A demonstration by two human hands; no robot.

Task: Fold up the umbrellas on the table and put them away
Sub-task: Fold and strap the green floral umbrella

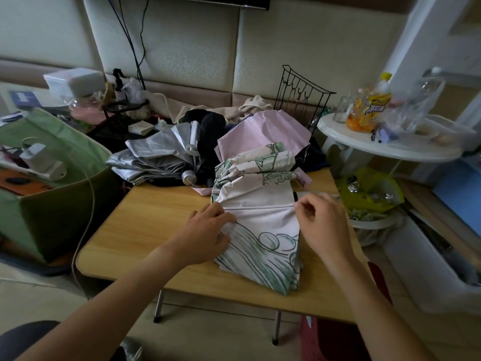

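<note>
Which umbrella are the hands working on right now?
The white umbrella with green drawings, nearest the person; both hands grip its fabric. The silver umbrella and pink umbrella lie untouched behind.

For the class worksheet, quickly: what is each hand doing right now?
Left hand: fingers curled on the left edge of the white-and-green umbrella canopy, gripping it.
Right hand: pinches the canopy's right edge.
</note>
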